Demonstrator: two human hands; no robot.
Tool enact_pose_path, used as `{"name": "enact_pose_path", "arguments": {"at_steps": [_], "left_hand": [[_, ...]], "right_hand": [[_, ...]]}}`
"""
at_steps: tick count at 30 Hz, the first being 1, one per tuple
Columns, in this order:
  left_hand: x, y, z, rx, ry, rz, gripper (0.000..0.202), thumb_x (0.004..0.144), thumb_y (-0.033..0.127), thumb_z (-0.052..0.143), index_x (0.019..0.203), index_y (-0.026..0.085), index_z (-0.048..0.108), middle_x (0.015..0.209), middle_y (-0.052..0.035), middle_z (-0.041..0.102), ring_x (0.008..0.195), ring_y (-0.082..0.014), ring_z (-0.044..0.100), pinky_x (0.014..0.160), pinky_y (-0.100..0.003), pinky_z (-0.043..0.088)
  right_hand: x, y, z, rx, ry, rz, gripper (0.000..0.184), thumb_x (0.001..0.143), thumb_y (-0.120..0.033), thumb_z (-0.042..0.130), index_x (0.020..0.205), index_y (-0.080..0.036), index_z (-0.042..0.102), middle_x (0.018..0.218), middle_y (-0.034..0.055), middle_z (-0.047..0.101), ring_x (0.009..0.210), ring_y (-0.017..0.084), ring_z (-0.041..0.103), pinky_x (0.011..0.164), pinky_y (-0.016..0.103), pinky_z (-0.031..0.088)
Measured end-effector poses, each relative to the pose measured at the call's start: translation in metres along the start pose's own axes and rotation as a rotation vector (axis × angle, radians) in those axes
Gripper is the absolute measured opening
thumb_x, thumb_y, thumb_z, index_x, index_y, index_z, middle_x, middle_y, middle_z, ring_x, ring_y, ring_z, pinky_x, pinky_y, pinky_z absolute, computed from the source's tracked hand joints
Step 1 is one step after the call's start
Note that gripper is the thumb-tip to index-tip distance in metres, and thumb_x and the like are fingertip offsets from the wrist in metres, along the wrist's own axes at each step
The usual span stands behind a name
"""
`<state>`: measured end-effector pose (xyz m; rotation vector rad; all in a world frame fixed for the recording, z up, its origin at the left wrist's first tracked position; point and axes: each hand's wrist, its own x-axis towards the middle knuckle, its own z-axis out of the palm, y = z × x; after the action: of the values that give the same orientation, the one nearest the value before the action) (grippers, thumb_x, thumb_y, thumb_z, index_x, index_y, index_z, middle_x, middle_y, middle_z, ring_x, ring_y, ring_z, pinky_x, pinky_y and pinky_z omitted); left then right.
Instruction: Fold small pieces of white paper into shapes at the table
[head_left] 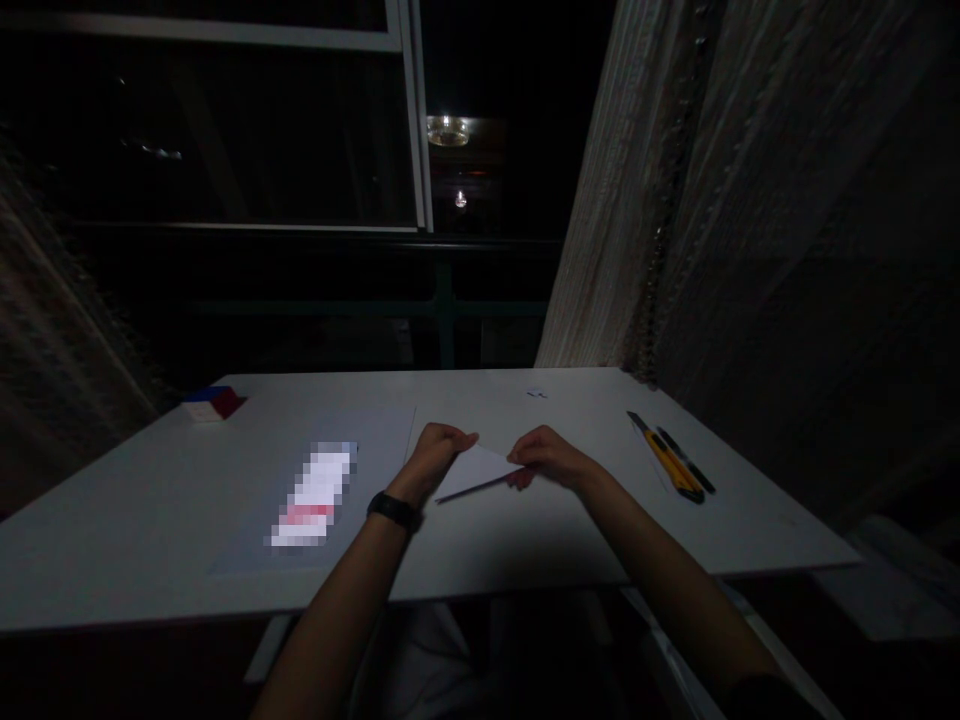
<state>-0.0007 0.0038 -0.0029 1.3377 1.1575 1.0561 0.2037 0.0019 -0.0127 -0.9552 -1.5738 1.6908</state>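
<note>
Between my two hands is a folded piece of white paper (477, 468), roughly triangular, held just above the table. My left hand (439, 455) pinches its upper left edge, thumb on top; a dark watch sits on that wrist. At the paper's right corner, my right hand (547, 458) grips with thumb and fingers closed. The paper's lower edge is dark with shadow and slants up to the right. To the left of my left hand, a lit phone (315, 495) with a blurred-out screen lies on a sheet of paper (390, 440).
On the white table (525, 540), a yellow utility knife (671, 465) and a black pen (686, 460) lie at the right. Small paper scraps (536, 393) are near the back edge. A puzzle cube (212, 403) stands at the far left. Curtains (600, 200) hang behind, beside a dark window.
</note>
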Motion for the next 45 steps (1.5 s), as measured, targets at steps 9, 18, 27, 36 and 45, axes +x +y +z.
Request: {"name": "enact_pose_path", "arguments": {"at_steps": [9, 18, 27, 36, 45], "left_hand": [[0.003, -0.001, -0.006, -0.071, 0.052, -0.046, 0.036, 0.052, 0.043, 0.074, 0.051, 0.011, 0.057, 0.046, -0.0013, 0.053, 0.041, -0.0091, 0.044, 0.042, -0.023, 0.028], [0.006, -0.011, 0.005, -0.094, 0.016, -0.043, 0.037, 0.057, 0.045, 0.071, 0.056, 0.01, 0.06, 0.051, -0.0039, 0.056, 0.045, -0.0111, 0.049, 0.044, -0.023, 0.031], [-0.002, -0.007, 0.005, -0.009, -0.216, -0.04, 0.027, 0.058, 0.035, 0.071, 0.064, 0.008, 0.067, 0.055, -0.0035, 0.058, 0.049, -0.0103, 0.048, 0.048, -0.023, 0.033], [-0.012, 0.005, 0.008, -0.01, -0.311, -0.094, 0.023, 0.057, 0.031, 0.072, 0.06, 0.009, 0.067, 0.053, -0.0032, 0.058, 0.049, -0.0099, 0.048, 0.047, -0.022, 0.036], [-0.012, 0.003, 0.008, 0.033, -0.379, -0.085, 0.023, 0.059, 0.031, 0.07, 0.063, 0.008, 0.067, 0.057, -0.0039, 0.06, 0.05, -0.0103, 0.05, 0.049, -0.023, 0.039]], "right_hand": [[-0.019, -0.017, -0.03, -0.032, -0.042, 0.017, 0.027, 0.06, -0.03, 0.07, 0.068, -0.005, 0.067, 0.064, 0.0135, 0.069, 0.052, 0.019, 0.064, 0.052, 0.029, 0.049], [0.006, 0.0, -0.002, -0.017, 0.235, -0.096, 0.035, 0.059, -0.044, 0.073, 0.07, -0.011, 0.065, 0.063, 0.005, 0.066, 0.056, 0.014, 0.061, 0.047, 0.023, 0.048], [0.006, 0.002, 0.013, -0.064, 0.159, -0.04, 0.036, 0.051, -0.043, 0.076, 0.054, -0.011, 0.06, 0.046, -0.0004, 0.057, 0.043, 0.011, 0.054, 0.045, 0.025, 0.045], [0.007, 0.004, 0.012, -0.061, 0.223, -0.049, 0.032, 0.05, -0.04, 0.076, 0.055, -0.011, 0.062, 0.048, -0.0009, 0.057, 0.045, 0.01, 0.051, 0.046, 0.024, 0.041], [0.008, 0.008, 0.009, -0.081, 0.213, -0.055, 0.031, 0.05, -0.039, 0.077, 0.053, -0.012, 0.062, 0.045, -0.0019, 0.053, 0.045, 0.009, 0.046, 0.046, 0.023, 0.034]]}}
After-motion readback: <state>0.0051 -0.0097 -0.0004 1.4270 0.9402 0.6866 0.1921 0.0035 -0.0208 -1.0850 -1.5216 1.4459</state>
